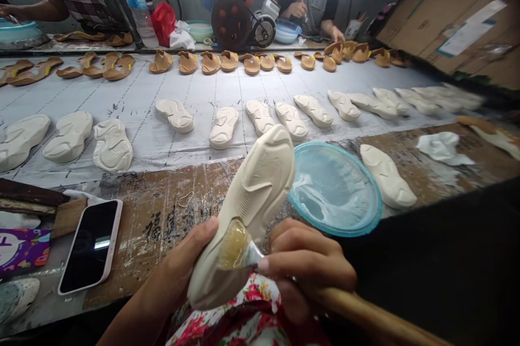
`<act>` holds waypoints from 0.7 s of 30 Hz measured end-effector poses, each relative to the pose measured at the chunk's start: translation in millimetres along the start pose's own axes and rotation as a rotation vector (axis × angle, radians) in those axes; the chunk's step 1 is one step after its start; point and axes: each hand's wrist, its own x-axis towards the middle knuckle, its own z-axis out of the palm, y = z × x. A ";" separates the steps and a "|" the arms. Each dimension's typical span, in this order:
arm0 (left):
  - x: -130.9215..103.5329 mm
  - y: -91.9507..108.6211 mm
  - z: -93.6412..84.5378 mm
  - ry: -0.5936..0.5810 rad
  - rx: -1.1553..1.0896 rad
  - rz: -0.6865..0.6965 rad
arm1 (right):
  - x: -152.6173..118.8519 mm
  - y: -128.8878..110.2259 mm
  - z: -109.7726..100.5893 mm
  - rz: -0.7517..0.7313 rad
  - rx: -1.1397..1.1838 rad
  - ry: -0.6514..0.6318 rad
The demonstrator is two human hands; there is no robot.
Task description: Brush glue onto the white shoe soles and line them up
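Observation:
My left hand (pixel 182 267) grips a cream shoe sole (pixel 255 194) by its near end, holding it tilted up over the bench edge with its tread side facing me. My right hand (pixel 309 267) holds a brush with a wooden handle (pixel 365 311); the glue-wet bristles (pixel 233 246) press on the sole's near end. A blue bowl (pixel 365 221) with clear whitish glue stands just right of the sole. Another cream sole (pixel 388 177) lies beside the bowl.
A phone (pixel 91 246) lies at the left on the worn wooden bench (pixel 162 216). Behind it a grey belt (pixel 195 91) carries rows of cream soles and tan uppers. Two other people work at the far side beside a red machine (pixel 233 10) and a water bottle (pixel 136 2).

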 end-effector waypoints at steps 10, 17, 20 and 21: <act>-1.3 2.9 -3.9 0.015 -0.033 -0.041 | -11.7 -3.2 0.1 0.137 0.045 -0.054; -4.5 3.3 -1.1 0.118 0.421 0.173 | 6.2 -4.6 -9.0 -0.004 -0.094 -0.063; -8.1 6.1 -0.5 0.164 0.648 0.249 | 12.3 -8.5 -12.7 -0.003 -0.103 -0.287; -8.5 6.6 -0.5 0.199 0.680 0.271 | 13.6 -11.0 -13.0 -0.023 -0.101 -0.360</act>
